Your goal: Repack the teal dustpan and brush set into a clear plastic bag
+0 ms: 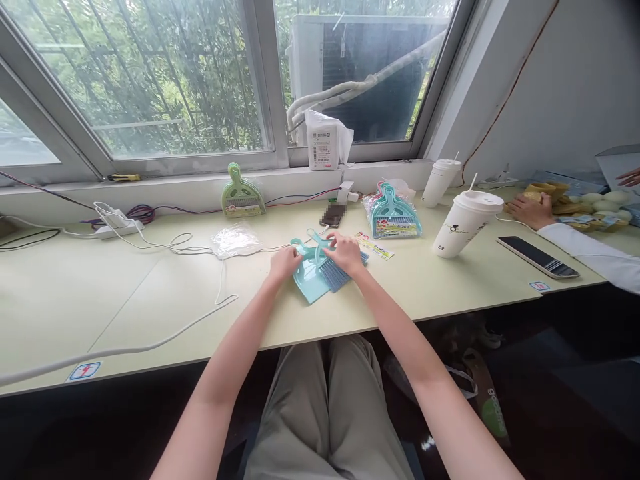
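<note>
A light-blue dustpan lies on the table in front of me. My left hand is closed on its left edge near the handle. In my right hand is a small hand brush with blue-grey bristles, its handle pinched between thumb and fingers. The brush overlaps the right part of the dustpan. Beside my right hand lies a printed card label. A crumpled clear plastic wrapper rests to the left of my left hand.
Packed dustpan sets, green and teal, stand toward the window. Two white cups and a phone are on the right. White cables and a power strip lie left. Another person's hand holds something yellowish-brown.
</note>
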A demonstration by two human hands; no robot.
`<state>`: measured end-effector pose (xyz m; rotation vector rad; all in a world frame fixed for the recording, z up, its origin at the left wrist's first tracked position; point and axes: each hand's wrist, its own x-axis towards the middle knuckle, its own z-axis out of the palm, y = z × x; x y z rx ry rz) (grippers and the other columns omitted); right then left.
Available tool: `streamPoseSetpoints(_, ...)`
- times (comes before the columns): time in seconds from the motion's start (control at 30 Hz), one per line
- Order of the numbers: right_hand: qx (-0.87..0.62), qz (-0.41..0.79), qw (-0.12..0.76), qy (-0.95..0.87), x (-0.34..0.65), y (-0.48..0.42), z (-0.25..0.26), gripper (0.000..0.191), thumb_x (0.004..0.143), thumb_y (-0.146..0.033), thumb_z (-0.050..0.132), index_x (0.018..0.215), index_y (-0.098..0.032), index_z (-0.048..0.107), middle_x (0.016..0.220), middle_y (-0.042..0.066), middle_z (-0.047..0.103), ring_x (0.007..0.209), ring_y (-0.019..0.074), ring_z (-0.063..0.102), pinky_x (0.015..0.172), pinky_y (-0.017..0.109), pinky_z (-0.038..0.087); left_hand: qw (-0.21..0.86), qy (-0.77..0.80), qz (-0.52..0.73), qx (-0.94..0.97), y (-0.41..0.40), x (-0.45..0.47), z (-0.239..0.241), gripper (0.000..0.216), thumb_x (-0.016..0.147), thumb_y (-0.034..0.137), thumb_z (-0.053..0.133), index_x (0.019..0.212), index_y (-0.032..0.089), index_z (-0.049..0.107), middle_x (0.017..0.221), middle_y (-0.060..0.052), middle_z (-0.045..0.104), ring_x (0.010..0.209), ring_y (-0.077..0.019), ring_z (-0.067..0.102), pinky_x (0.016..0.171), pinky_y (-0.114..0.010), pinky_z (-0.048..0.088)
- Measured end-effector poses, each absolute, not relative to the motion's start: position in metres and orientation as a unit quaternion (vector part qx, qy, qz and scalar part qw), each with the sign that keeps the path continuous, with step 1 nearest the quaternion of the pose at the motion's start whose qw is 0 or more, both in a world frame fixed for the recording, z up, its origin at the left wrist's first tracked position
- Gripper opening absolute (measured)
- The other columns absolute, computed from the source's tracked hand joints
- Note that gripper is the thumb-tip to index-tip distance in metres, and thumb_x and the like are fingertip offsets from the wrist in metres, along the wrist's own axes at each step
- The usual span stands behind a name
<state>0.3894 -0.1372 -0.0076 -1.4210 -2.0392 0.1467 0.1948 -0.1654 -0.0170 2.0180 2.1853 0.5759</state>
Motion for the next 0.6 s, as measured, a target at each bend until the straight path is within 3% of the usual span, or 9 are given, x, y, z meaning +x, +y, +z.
streamPoseSetpoints(0.13,-0.487,0.067,0.284,-0.823,0.382,-0.142,-0.013,0.019,0.081,-0.03,0.066,0.098,-0.024,0.063,0.086,0.001,0.07,0.093,0.0225,0.06,0.083,0.033,0.04,0.085,0.699,0.228,0.672,-0.171,0.214,-0.021,0.022,0.084,0.032,0.047,0.069,0.019,0.057,0.076,-0.006,0.066,0.075,-0.0197,0.061,0.064,-0.027,0.039)
streamPoseSetpoints(0.3,-0.479,0.113,0.274,-0.826,0.385,-0.14,-0.012,0.026,0.082,-0.026,0.066,0.107,-0.024,0.061,0.093,0.001,0.07,0.096,0.0213,0.06,0.079,0.03,0.042,0.241,0.584,0.271,0.726,-0.172,0.201,-0.011,0.047,0.097,0.039,0.023,0.078,0.018,0.061,0.069,-0.004,0.065,0.061,-0.0154,0.059,0.063,-0.027,0.045)
streamPoseSetpoints(0.4,-0.479,0.143,0.276,-0.821,0.387,-0.138,-0.012,0.026,0.081,-0.028,0.066,0.107,-0.025,0.062,0.094,0.001,0.07,0.098,0.0216,0.06,0.077,0.029,0.043,0.071,0.568,0.296,0.765,-0.173,0.187,-0.005,0.023,0.089,0.03,0.048,0.103,0.02,0.062,0.096,-0.006,0.066,0.09,-0.0204,0.061,0.081,-0.033,0.047)
streamPoseSetpoints(0.47,-0.471,0.158,0.277,-0.823,0.387,-0.138,-0.013,0.026,0.082,-0.029,0.066,0.107,-0.025,0.062,0.094,0.0,0.07,0.096,0.0208,0.061,0.078,0.029,0.043,-0.051,0.542,0.265,0.796,-0.172,0.182,-0.005,0.037,0.079,0.017,0.058,0.116,0.023,0.057,0.116,-0.008,0.06,0.11,-0.0239,0.053,0.092,-0.037,0.044)
streamPoseSetpoints(0.6,-0.448,0.177,0.271,-0.833,0.383,-0.137,-0.019,0.028,0.082,-0.028,0.067,0.109,-0.025,0.062,0.092,0.0,0.07,0.092,0.0189,0.062,0.08,0.028,0.043,-0.1,0.487,0.17,0.851,-0.169,0.185,-0.016,0.042,0.081,0.001,0.045,0.116,0.022,0.056,0.118,-0.009,0.057,0.111,-0.0228,0.051,0.093,-0.037,0.043)
